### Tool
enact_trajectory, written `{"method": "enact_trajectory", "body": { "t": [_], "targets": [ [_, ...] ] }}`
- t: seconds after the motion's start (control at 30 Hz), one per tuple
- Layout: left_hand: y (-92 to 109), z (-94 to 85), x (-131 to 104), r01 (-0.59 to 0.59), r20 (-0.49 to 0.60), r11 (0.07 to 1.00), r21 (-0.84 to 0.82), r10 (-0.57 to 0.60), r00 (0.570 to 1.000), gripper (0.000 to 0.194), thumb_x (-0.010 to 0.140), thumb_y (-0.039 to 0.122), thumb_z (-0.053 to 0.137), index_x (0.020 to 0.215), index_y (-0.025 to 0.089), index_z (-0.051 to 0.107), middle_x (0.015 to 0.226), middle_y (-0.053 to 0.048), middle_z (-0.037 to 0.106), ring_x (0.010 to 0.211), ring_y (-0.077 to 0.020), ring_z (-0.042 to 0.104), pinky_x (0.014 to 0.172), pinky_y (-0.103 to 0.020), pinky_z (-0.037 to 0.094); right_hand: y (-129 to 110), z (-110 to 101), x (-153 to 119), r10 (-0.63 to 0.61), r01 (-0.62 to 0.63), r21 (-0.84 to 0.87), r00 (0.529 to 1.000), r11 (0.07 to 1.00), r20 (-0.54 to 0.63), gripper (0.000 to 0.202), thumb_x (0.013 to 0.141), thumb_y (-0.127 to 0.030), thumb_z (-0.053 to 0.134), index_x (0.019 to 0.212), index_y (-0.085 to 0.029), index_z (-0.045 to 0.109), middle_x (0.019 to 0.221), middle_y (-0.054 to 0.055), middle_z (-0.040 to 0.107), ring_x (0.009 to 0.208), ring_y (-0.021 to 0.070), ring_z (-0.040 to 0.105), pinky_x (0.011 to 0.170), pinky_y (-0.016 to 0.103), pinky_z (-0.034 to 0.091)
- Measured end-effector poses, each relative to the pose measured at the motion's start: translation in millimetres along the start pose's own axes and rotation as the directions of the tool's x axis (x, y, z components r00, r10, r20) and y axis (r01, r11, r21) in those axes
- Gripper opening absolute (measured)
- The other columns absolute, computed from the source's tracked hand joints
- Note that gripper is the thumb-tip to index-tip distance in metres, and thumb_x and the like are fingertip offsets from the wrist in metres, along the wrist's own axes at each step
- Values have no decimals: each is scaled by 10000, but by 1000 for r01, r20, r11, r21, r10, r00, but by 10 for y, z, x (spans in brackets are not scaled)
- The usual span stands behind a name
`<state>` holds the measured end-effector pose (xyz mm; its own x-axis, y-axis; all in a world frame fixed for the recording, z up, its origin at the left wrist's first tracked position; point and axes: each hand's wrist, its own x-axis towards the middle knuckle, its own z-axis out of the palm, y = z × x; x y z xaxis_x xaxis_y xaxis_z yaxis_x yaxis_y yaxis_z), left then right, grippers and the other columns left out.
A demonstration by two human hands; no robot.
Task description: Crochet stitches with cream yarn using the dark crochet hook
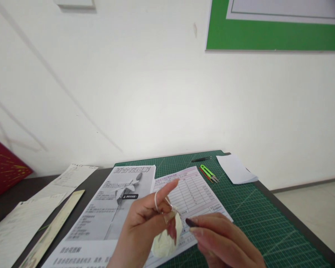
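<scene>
My left hand (149, 219) is raised over the printed sheets, its index finger stretched out with a loop of cream yarn (156, 201) round it. Thumb and other fingers pinch a small cream crochet piece (178, 225). Below the fingers lies a bundle of cream yarn (163, 245), partly hidden by the hand. Close by on the right, my right hand (223, 238) is closed on a crochet hook (190, 223) with a dark handle. The hook's thin tip is by the left fingertips; whether it sits in a stitch is too small to tell.
A green cutting mat (257, 223) bears a lined form (190, 190), green thread snips (208, 172), black tweezers (201, 159) and white paper (236, 169). Left are a flower-picture sheet (86, 223), a long narrow strip (56, 227), written papers (30, 223) and a red item (5, 169). A wall stands behind.
</scene>
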<state>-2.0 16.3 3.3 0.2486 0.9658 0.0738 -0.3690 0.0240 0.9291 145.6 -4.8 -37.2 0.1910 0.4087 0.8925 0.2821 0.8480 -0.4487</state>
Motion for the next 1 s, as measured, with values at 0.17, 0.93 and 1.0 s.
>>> {"method": "enact_trajectory", "body": {
  "t": [0.17,0.93,1.0],
  "targets": [
    [36,70,-10,80,-56,991,-106,-86,995,395,701,104,679,1068,240,733,466,25,589,434,-88,509,447,-191,383,12,-51,21,144,-147,134,989,980,36,171,873,-207,579,991,-260,691,755,61,713,616,182,640,563,318,556],
    [-44,-32,34,213,168,939,-271,-172,971,494,522,80,558,965,130,770,326,54,416,349,-54,286,426,-239,186,96,-178,208,669,-676,632,672,379,317,127,880,-252,592,842,-192,697,647,-5,666,572,92,624,573,188,512],
    [-42,-46,11,213,168,960,-184,-183,969,480,568,81,596,1005,190,761,428,57,405,409,-60,324,457,-235,227,92,-170,218,677,-673,632,670,384,303,120,867,-251,608,826,-186,701,632,-5,664,562,95,621,568,191,514]
  ]
}}
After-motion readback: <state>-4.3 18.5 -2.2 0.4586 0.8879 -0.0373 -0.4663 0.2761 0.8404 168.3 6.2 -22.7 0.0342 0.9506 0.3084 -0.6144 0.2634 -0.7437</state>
